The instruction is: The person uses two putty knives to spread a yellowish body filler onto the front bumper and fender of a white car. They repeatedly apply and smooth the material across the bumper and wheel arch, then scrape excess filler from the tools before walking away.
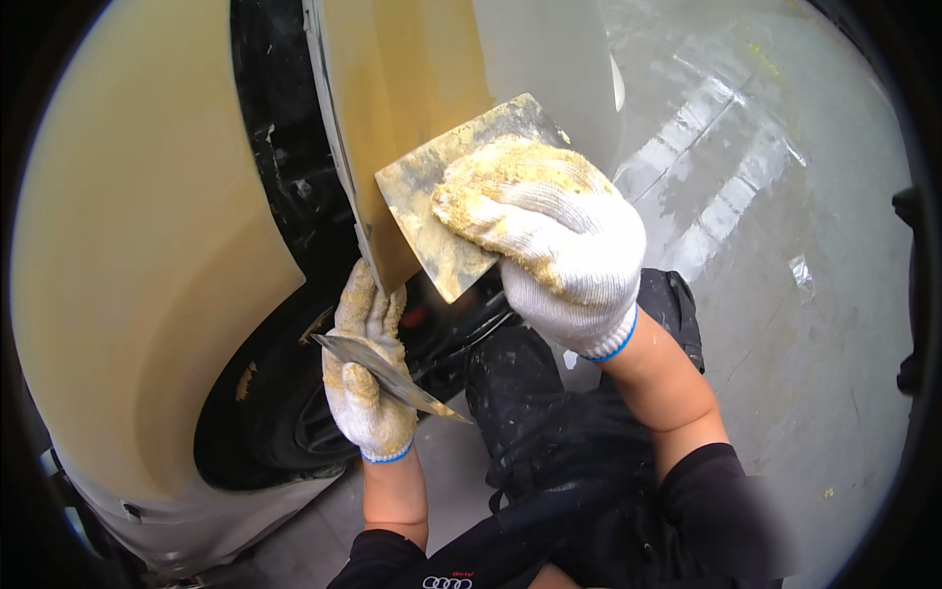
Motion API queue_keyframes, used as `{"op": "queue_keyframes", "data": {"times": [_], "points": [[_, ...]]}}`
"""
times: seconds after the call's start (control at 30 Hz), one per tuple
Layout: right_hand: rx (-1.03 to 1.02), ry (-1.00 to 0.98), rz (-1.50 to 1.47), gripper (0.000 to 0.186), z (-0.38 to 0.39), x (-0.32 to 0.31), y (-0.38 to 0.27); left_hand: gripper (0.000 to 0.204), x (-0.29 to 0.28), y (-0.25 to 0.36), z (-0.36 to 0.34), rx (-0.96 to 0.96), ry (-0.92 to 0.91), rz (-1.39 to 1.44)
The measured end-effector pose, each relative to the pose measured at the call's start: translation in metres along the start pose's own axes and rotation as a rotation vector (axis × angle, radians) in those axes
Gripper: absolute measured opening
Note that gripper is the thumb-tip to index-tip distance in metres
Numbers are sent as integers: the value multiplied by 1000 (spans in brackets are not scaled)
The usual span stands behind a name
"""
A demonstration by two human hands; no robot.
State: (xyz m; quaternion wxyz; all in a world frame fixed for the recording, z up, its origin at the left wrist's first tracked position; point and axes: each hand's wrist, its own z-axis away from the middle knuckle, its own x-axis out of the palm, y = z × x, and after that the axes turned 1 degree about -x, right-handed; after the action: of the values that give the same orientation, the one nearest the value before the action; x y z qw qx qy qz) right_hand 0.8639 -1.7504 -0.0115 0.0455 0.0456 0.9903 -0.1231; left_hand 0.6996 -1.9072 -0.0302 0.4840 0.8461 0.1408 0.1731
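Observation:
My right hand (574, 221), in a white knit glove smeared with yellowish filler, is closed on a flat, square-cornered filler spreader (417, 191). That spreader is coated with dried and fresh-looking filler and sits over the lower part of an open car door (392, 59). Whether its edge touches the door cannot be told. Lower down, my left hand (378, 420), gloved the same way, grips a second thin spreader (397, 381), seen almost edge-on, under its thumb. The left fingers reach up to the door's bottom corner and seem to touch it.
Curved beige car bodywork (128, 216) fills the left side, with a black door opening (285, 147) and wheel-arch area (245, 422) beside it. My knees in dark trousers (530, 402) are below the hands. Grey floor (785, 324) with lighter marks spreads on the right.

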Motion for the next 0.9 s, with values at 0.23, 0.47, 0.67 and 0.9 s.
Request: {"op": "queue_keyframes", "data": {"times": [0.23,0.47,0.67,0.9], "points": [[-11,-4,-14,45,21,9,-4,85,-2,-1,-1,-21,13,-29],[10,-29,3,45,50,18,-10,36,-10,-8,-3,20,-68,102],[21,-59,20,44,73,20,-10,37,-8,-8,-5,27,-89,95],[-83,-138,26,28,87,1,17,39,-2,-5,-3,46,-77,85]]}}
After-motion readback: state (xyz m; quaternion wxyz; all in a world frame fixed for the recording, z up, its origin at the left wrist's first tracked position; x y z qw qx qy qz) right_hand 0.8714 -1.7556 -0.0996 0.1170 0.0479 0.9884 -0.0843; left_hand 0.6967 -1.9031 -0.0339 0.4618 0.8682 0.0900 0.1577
